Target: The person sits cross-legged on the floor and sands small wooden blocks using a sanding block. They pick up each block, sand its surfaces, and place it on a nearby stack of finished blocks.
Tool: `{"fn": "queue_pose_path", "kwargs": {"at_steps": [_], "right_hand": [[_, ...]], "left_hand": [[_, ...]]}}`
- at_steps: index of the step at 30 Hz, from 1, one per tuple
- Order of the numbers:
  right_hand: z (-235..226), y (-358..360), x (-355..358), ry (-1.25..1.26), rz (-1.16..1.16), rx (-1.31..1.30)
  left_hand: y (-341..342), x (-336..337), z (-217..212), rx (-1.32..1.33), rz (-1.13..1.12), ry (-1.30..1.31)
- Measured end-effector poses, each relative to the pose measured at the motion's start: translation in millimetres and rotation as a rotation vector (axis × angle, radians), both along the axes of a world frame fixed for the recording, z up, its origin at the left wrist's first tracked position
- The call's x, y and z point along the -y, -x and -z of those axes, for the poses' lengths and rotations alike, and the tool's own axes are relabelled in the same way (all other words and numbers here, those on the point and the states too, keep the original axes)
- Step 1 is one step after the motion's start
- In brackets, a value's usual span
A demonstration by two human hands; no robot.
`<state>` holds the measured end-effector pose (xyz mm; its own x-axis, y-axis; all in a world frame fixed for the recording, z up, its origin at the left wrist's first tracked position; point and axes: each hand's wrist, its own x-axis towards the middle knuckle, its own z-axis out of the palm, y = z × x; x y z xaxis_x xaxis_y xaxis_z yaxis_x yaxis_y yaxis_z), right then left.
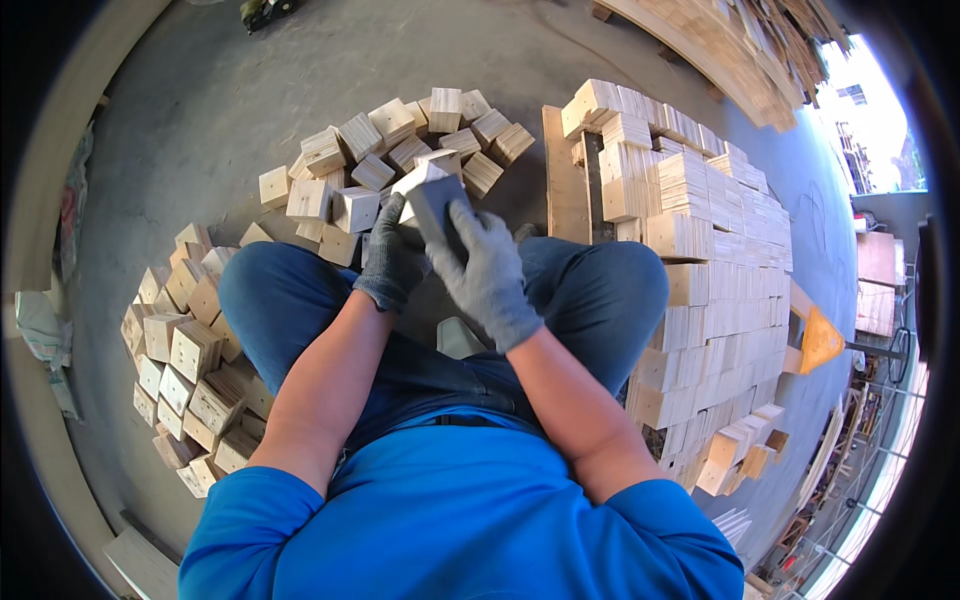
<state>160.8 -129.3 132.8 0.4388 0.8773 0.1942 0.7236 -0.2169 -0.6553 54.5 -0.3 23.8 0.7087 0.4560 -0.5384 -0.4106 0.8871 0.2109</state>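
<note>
Both my hands wear grey work gloves and meet above my lap, between my knees. My left hand [390, 262] is closed on a pale wooden block [418, 178], holding it from its near left side. In my right hand [484, 268] is a dark grey rectangular block [434, 204] that looks like a sanding block. It lies against the wooden block and covers part of it. Just beyond my hands, a loose heap of similar wooden blocks [408, 155] rests on the floor. My left fingers are partly hidden behind the two blocks.
More loose blocks [195, 345] are heaped by my left knee. To my right rises a large neat stack of wooden blocks [715, 270], with a plank [559, 180] along its far left side. A yellow triangular piece [822, 342] juts out beyond the stack. Long boards [715, 50] lie at the far right.
</note>
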Motion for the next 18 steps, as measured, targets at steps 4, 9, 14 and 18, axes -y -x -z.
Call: {"fn": "queue_pose_path", "kwargs": {"at_steps": [4,9,14,18], "right_hand": [[24.1,-60.2,-45.9,0.054,0.242,0.032],[17.7,-86.1,-53.8,0.166,0.214,-0.099],[-4.9,-2.9,6.7,0.017,-0.031,0.061],[8.9,6.2,6.8,-0.078,-0.03,0.091]], "left_hand": [[-10.9,25.4,-25.7,0.034,0.033,-0.061],[-12.6,24.8,-37.5,0.023,0.043,-0.113],[-0.7,-0.7,-16.1,0.056,0.003,0.074],[3.0,-7.6,-5.8,0.071,-0.037,0.013]]}}
